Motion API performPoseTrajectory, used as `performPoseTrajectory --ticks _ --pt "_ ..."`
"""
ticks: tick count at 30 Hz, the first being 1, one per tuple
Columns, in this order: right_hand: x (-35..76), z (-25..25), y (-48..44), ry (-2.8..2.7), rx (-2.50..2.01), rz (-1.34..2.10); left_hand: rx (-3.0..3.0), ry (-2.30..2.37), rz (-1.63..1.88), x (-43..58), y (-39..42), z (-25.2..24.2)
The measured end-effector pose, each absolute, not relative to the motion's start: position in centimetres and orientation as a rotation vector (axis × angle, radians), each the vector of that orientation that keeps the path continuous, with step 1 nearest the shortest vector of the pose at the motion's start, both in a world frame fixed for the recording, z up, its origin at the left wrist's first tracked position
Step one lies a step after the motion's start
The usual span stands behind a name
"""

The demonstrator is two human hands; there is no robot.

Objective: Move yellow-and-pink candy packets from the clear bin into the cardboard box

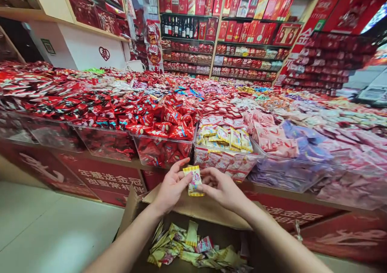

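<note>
Both my hands hold one small yellow and pink candy packet [194,180] upright above an open cardboard box [193,208]. My left hand [171,186] grips the packet's left edge with thumb and fingers. My right hand [220,186] pinches its right edge. Several more yellow and pink packets [193,247] lie loose in the bottom of the box. Just beyond my hands stands a clear plastic bin [225,160] topped with similar yellow packets [223,138].
A long counter [105,172] carries clear bins heaped with wrapped sweets: red ones [163,130] at left, pink and purple ones [290,142] at right. Shelves of red gift boxes and bottles [217,27] line the back wall. Pale floor [45,228] lies at lower left.
</note>
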State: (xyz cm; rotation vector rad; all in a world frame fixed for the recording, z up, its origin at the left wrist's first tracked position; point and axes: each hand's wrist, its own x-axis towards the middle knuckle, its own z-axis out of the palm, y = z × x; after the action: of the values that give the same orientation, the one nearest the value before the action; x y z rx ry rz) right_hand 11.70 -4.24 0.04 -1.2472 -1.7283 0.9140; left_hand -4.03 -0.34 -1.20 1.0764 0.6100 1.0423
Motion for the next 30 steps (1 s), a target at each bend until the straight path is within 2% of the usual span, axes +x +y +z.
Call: performPoseTrajectory --ticks 4,12,22,30 --pt "11.9 -2.2 -3.7 -1.526 -1.227 0.986 1.056 0.611 1.051 -2.4 -0.6 -2.1" --pt "11.5 -2.7 -5.5 -1.466 -1.24 0.982 1.162 0.656 0.931 -3.1 -1.0 -4.1" --pt "11.6 -3.0 -5.6 -1.425 -1.179 0.877 1.103 0.739 0.93 -3.1 -1.7 -3.5" --pt "11.3 -3.4 -5.4 -1.311 -1.111 1.055 1.19 0.796 0.836 -3.1 -1.8 -3.6"
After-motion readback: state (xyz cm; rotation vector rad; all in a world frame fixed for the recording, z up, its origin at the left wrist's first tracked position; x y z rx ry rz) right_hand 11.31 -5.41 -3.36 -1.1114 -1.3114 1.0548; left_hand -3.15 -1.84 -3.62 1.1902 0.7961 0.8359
